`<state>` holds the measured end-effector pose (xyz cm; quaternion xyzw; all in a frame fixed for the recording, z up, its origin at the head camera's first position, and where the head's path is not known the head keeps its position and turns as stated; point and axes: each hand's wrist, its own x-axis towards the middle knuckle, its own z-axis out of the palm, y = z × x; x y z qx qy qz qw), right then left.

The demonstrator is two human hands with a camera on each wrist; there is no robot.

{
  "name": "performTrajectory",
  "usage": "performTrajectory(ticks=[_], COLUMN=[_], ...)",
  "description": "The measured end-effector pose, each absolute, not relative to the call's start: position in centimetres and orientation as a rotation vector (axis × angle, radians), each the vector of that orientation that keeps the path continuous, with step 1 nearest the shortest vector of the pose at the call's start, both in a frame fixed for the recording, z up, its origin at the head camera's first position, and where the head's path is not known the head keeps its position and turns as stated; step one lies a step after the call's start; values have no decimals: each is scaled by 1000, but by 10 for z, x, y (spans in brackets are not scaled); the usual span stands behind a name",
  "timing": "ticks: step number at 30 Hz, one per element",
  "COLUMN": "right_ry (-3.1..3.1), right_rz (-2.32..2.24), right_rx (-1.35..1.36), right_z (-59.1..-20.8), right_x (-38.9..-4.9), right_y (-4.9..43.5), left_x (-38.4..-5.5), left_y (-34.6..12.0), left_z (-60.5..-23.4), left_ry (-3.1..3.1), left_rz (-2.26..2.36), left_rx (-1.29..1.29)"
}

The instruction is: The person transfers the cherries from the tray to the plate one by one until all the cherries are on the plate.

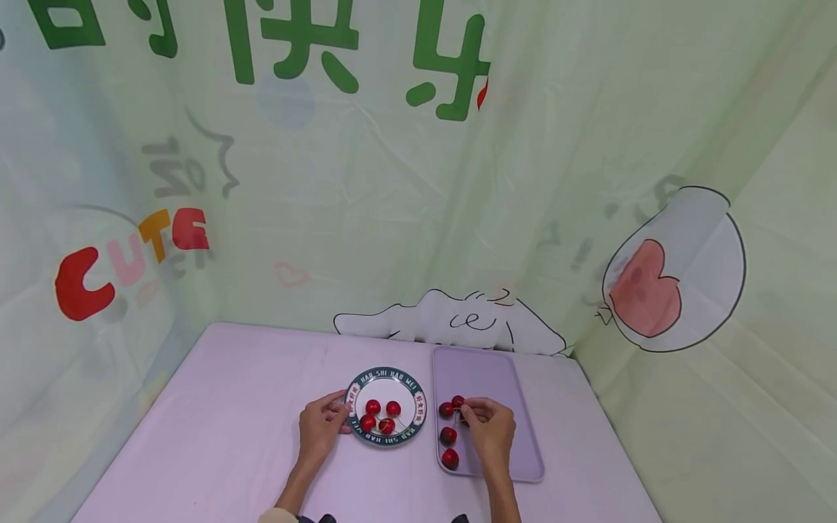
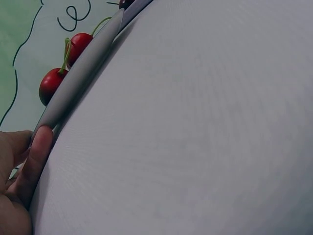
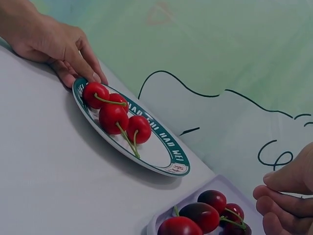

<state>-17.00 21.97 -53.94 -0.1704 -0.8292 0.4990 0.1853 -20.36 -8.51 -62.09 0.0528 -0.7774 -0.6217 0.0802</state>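
My left hand [image 1: 320, 425] grips the left rim of a round white plate [image 1: 405, 392] with a dark green patterned border. Several red cherries [image 1: 387, 426] with green stems lie on it. In the left wrist view a finger [image 2: 36, 161] runs along the plate's underside. Over the lavender tray [image 1: 487, 374] hovers my right hand [image 1: 492, 430], thumb and index fingertips close together beside several dark red cherries [image 1: 447, 436]. One dark cherry is partly hidden under its fingers. Whether a stem is pinched there cannot be made out; the right wrist view shows no cherry at the fingertips.
Plate and tray stand side by side on a pale table [image 1: 242, 407], with a narrow gap between them. A light green printed curtain [image 1: 392, 218] hangs behind the table's far edge and along both sides.
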Motion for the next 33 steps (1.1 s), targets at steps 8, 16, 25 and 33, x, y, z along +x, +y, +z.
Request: performTrajectory(ticks=[8, 16, 25, 33], right_ry=[-2323, -2330, -2354, -2354], right_rz=[1383, 1355, 1222, 1168], right_rx=[-493, -465, -452, -478], right_z=[-540, -552, -558, -557], right_x=[-168, -172, -171, -170], right_y=[225, 231, 227, 222], left_x=[-206, -208, -207, -206], left_y=[-85, -86, -86, -86], left_z=[-625, -626, -628, -626], left_ry=[-2323, -2331, -2335, -2341], left_rz=[-1856, -1860, -1877, -1876], left_rx=[161, 159, 177, 174])
